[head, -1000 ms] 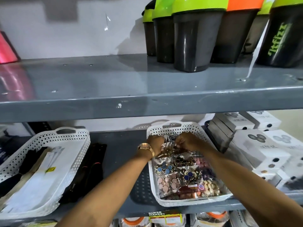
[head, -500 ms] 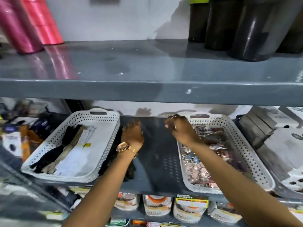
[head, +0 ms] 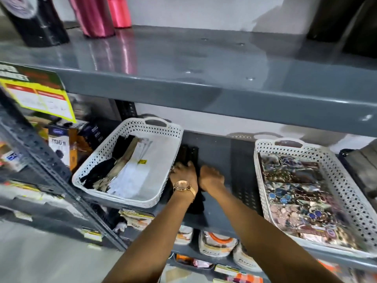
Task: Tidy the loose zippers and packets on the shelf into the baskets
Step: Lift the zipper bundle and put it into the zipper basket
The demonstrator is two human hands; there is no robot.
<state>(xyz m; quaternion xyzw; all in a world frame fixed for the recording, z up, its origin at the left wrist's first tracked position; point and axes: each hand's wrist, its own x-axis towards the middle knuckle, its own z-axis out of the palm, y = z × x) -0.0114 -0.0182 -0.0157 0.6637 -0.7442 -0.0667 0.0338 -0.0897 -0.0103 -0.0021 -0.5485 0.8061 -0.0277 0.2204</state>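
Note:
A bundle of loose dark zippers [head: 189, 153] lies on the grey shelf [head: 234, 160], in the gap between two white perforated baskets. My left hand [head: 183, 173], with a gold watch on the wrist, rests on the bundle beside the left basket, fingers curled on it. My right hand [head: 211, 177] is right next to it, knuckles up and fingers closed down on the same zippers. The left basket [head: 130, 201] holds black, beige and white zippers. The right basket [head: 258, 180] is filled with clear packets of buttons and trinkets [head: 295, 203].
The upper shelf [head: 204, 86] hangs low over the baskets, carrying pink bottles [head: 95, 15] and a black one [head: 36, 21]. Small boxes [head: 59, 144] and a yellow price tag [head: 40, 97] are at the left. Dark boxes [head: 361, 166] crowd the right edge. More packets [head: 218, 244] sit below.
Both hands have left the right basket and moved left onto the dark zippers between the baskets. The view has swung left and down.

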